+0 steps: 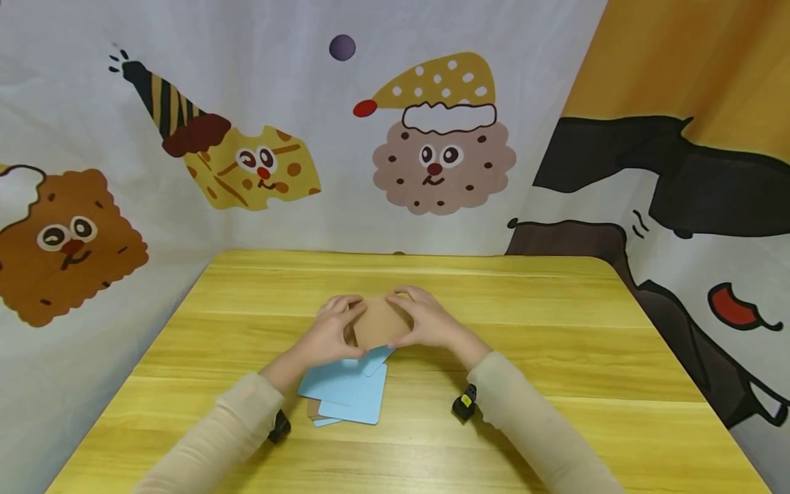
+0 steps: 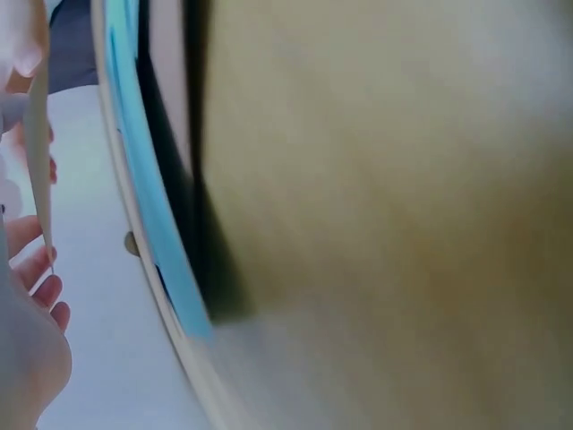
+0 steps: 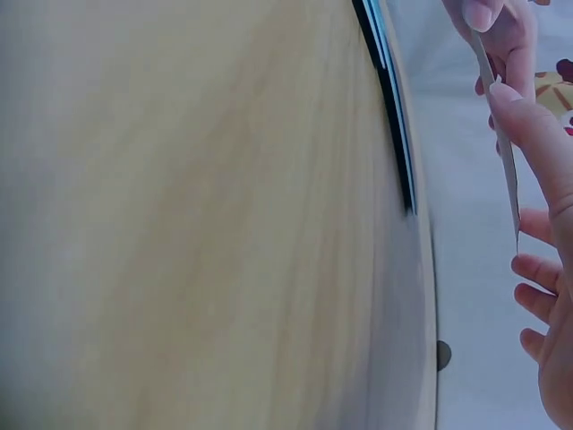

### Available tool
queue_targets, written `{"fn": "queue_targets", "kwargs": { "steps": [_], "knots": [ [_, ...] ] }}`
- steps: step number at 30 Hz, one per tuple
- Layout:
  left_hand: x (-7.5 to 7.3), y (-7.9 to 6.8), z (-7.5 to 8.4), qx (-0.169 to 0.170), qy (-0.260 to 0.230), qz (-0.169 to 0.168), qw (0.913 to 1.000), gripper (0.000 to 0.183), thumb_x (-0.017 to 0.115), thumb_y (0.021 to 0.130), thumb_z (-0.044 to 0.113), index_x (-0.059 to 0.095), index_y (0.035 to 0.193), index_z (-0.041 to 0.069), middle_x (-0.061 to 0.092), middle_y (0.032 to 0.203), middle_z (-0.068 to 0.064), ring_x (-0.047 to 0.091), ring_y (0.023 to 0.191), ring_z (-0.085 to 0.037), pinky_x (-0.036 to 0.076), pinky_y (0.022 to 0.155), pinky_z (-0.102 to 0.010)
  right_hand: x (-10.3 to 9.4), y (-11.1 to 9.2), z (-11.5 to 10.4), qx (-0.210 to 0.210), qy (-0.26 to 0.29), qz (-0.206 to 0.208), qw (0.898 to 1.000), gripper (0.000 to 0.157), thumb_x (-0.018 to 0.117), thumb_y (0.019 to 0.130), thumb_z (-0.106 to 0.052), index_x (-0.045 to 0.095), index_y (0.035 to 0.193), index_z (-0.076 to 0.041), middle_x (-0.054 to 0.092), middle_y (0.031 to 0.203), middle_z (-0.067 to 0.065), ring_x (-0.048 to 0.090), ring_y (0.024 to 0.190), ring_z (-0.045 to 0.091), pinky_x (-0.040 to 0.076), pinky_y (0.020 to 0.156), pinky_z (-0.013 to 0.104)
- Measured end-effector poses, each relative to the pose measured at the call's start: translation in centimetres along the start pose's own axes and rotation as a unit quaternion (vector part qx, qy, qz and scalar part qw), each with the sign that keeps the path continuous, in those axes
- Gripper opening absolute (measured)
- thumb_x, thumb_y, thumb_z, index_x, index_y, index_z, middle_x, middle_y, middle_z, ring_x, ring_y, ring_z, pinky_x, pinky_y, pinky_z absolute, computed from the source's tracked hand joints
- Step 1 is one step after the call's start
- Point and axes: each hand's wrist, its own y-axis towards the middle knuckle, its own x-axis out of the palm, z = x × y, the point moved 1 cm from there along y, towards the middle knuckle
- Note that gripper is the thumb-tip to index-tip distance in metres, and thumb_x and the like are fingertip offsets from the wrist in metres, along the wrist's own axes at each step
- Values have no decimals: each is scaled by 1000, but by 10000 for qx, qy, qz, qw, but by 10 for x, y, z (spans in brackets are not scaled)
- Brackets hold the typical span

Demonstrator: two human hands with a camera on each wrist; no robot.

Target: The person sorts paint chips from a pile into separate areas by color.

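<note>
Above the table, both hands hold a thin brown cardboard piece (image 1: 381, 322) between them. My left hand (image 1: 330, 331) grips its left end, thumb on the near edge and fingers at the far edge. The other end is gripped the same way by my right hand (image 1: 431, 322). From the right wrist view, the cardboard piece (image 3: 504, 148) appears nearly edge-on and slightly bent, with the right thumb on it. Just below the hands, light blue flat pieces (image 1: 353, 392) lie overlapping in a loose pile, partly covered by the left hand.
A brown corner (image 1: 313, 409) pokes out under the blue pile. The wooden table (image 1: 543, 329) reaches back to a white curtain (image 1: 345, 226) printed with cartoon biscuits. Black wrist cameras (image 1: 465, 403) hang beneath both sleeves, close over the table.
</note>
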Motion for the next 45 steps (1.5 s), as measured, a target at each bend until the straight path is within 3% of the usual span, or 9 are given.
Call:
{"fn": "queue_targets", "kwargs": {
  "steps": [17,24,35,45],
  "knots": [
    [5,28,42,269,87,-307,9991,90,76,70,48,46,141,3,39,146,-7,32,132,-24,26,108,-48,-27,-48,13,207,-78,610,9979,96,81,66,-57,45,144,-14,37,144,13,30,134,32,25,105,56],
    [17,37,56,299,-512,-455,9972,89,77,71,43,44,142,1,37,147,-8,28,133,-23,33,104,-45,-33,-69,22,254,-92,703,9972,95,81,66,-56,45,144,-14,36,145,11,30,134,31,24,105,57],
    [34,61,77,300,-384,-670,9966,89,79,72,43,44,143,5,34,150,-6,26,136,-23,26,108,-48,-47,-95,39,463,-203,856,9950,96,83,65,-54,47,143,-10,39,142,17,32,131,37,26,102,61],
    [59,85,79,164,-542,-1075,9926,85,79,74,42,43,144,7,31,152,-2,24,138,-22,21,110,-47,-44,-109,65,780,-99,774,9939,96,82,67,-53,45,143,-8,36,143,19,33,130,41,28,100,62]
  ]
}}
